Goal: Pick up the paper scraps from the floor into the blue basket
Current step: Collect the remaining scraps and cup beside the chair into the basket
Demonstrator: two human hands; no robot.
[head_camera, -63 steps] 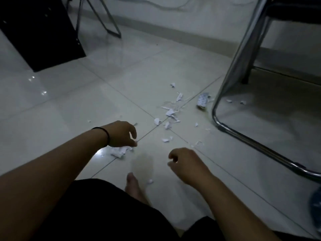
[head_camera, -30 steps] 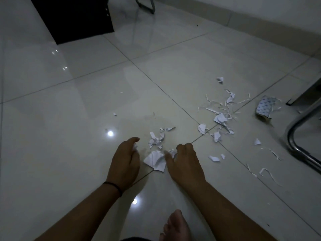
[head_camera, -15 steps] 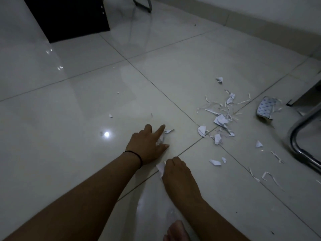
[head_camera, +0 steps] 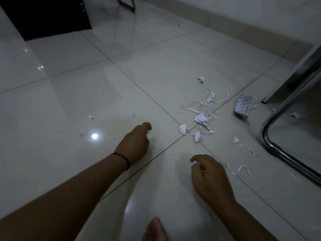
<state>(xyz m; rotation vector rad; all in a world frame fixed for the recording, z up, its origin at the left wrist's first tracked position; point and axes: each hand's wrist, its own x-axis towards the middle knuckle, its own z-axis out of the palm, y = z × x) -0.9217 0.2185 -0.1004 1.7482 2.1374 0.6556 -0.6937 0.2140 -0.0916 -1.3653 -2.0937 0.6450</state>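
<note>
White paper scraps (head_camera: 201, 117) lie scattered on the glossy tiled floor, mostly right of centre, with thin strips (head_camera: 244, 168) nearer me. My left hand (head_camera: 137, 141), a black band on its wrist, hovers low over the floor with its fingers curled; a speck of white shows at the fingertips. My right hand (head_camera: 206, 173) grips crumpled white scraps (head_camera: 194, 163) that peek out between its fingers. A larger patterned piece of paper (head_camera: 242, 106) lies by the chair frame. The blue basket is out of view.
A chrome chair frame (head_camera: 278, 150) curves along the floor at right. A black cabinet (head_camera: 45, 16) stands at the back left, metal legs (head_camera: 128, 4) beside it. A small scrap (head_camera: 91, 116) lies alone at left. My bare foot (head_camera: 154, 230) shows at the bottom edge.
The scraps that lay between my hands are gone from the floor. My left hand has curled its fingers. My right hand has drawn back to the right holding scraps.
</note>
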